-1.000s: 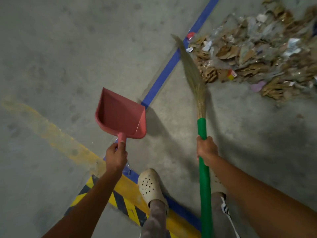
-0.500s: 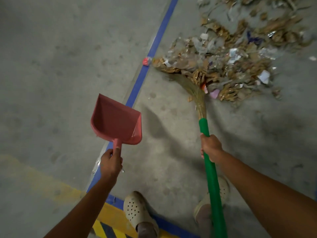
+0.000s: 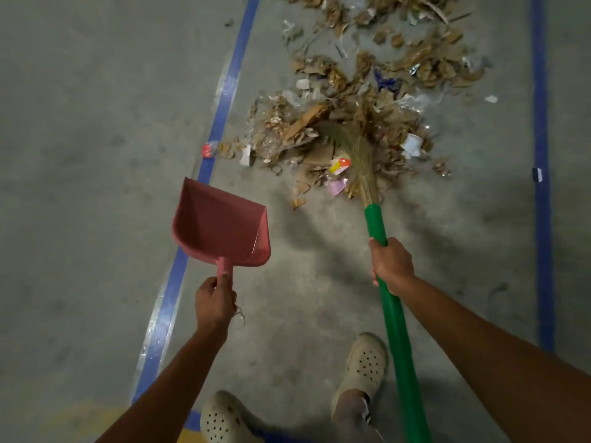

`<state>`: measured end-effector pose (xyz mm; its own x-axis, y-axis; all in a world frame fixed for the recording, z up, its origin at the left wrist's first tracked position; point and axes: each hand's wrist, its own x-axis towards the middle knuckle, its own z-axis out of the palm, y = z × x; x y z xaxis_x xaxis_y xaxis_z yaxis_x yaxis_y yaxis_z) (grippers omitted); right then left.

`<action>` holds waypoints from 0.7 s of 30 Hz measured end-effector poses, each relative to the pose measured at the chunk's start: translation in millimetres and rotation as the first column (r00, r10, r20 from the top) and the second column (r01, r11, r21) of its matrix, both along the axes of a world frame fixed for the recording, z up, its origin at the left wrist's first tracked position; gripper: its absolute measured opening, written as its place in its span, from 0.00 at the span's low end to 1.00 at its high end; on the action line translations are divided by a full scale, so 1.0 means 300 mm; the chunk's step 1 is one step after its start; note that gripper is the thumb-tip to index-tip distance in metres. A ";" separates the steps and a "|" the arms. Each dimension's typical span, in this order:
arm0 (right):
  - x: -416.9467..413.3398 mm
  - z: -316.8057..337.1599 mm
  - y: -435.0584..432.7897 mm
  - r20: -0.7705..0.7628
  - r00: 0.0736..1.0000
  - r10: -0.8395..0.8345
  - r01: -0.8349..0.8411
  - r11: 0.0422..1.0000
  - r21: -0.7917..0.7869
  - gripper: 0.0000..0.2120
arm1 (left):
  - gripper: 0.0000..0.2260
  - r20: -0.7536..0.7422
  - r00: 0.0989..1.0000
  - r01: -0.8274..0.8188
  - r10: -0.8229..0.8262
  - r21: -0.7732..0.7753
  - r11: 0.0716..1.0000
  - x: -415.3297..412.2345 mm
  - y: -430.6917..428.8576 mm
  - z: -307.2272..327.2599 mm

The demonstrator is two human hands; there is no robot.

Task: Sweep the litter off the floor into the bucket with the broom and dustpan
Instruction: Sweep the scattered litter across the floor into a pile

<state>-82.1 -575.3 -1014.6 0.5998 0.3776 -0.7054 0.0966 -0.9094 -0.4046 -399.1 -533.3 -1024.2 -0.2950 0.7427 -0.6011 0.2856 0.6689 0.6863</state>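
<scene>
The litter (image 3: 303,121) lies spread between two blue floor lines (image 3: 224,100); the broom (image 3: 396,330), gripped on its green handle by the right hand (image 3: 391,265), now reaches deeper into the pile than before, probably to gather it. The left hand (image 3: 214,302) grasps the empty dustpan (image 3: 220,222) by its stem, ready nearby; no bucket is visible.

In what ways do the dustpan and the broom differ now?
The dustpan is pinkish red; the broom has a green handle and straw bristles. The dustpan is empty and apart from the litter; the broom's bristles lie in it. The left hand holds the dustpan, the right hand the broom. Shared: each is gripped by its handle.
</scene>
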 end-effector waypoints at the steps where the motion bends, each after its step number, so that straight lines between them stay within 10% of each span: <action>1: 0.023 0.013 -0.008 0.006 1.000 0.008 -0.008 1.000 0.004 0.18 | 0.13 0.002 1.000 0.010 -0.010 0.009 1.000 0.033 0.005 0.006; 21: 0.013 0.149 0.099 0.026 0.966 0.258 -0.259 0.965 0.032 0.19 | 0.23 -0.005 1.000 -0.011 0.012 0.044 0.999 0.213 0.218 0.114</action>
<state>-78.3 -545.7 -970.0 0.4936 0.5458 -0.6771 0.3351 -0.8378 -0.4311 -335.2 -467.9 -990.1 -0.3066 0.7651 -0.5662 0.2815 0.6411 0.7139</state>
